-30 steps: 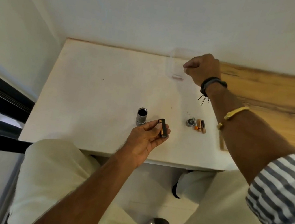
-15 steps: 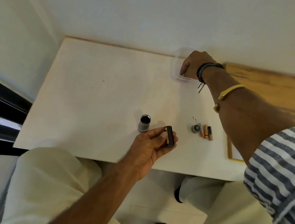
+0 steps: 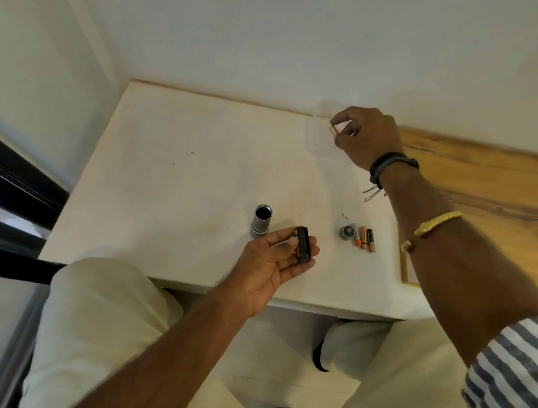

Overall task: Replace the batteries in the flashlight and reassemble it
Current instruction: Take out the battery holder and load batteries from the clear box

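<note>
The silver flashlight body (image 3: pixel 260 225) stands upright on the white table (image 3: pixel 172 190), its open end up. My left hand (image 3: pixel 272 266) holds the black battery holder (image 3: pixel 302 249) just right of it, above the table's front edge. My right hand (image 3: pixel 365 136) is at the back of the table, beside a clear plastic container (image 3: pixel 316 131), pinching a copper-tipped battery (image 3: pixel 333 130). The flashlight's tail cap (image 3: pixel 347 232) lies on the table with three loose batteries (image 3: pixel 365 238) next to it.
A wood-grain surface (image 3: pixel 491 186) joins the table on the right. White walls close the back and the left. A dark window frame (image 3: pixel 5 173) runs along the left. My legs and the floor are below the table's front edge.
My right hand went into the clear container at the back and has come up holding a battery. My left hand has kept the battery holder in about the same place.
</note>
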A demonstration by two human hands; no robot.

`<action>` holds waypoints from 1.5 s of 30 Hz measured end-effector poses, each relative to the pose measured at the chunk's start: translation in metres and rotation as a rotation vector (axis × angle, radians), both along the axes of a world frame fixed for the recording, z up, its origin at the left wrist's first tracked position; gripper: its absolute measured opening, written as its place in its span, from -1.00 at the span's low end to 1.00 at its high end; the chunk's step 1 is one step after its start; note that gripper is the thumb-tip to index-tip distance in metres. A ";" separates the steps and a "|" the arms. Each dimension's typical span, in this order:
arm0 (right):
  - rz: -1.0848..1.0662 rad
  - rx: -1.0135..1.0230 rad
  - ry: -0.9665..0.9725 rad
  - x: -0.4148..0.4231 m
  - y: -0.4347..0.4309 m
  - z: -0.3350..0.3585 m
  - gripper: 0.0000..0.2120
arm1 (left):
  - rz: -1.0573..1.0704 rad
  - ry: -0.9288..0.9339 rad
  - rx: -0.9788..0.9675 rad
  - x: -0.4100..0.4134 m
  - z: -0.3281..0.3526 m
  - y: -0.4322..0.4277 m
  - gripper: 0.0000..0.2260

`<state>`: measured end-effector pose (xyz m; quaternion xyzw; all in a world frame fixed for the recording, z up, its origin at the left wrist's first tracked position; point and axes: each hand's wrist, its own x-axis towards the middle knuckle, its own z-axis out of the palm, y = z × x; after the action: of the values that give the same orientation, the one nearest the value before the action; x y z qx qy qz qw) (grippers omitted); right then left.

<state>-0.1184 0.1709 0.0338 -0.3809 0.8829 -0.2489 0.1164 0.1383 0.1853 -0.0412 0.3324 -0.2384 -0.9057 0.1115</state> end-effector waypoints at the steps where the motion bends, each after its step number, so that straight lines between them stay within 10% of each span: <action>1: -0.009 -0.054 -0.049 0.009 0.008 0.001 -0.74 | 0.000 0.005 0.006 0.001 0.001 0.000 -0.76; 19: -0.196 -0.601 -0.708 0.150 0.156 -0.025 -0.81 | -0.011 0.088 -0.078 0.012 0.010 0.013 -0.72; 45: -0.095 -0.399 -0.198 0.184 0.156 -0.024 -0.94 | -0.072 0.020 -0.229 0.025 0.002 0.026 -0.75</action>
<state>0.0660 0.3267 0.0099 -0.3279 0.8173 -0.4601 0.1132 0.1635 0.2113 -0.0389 0.2995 -0.3508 -0.8793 0.1186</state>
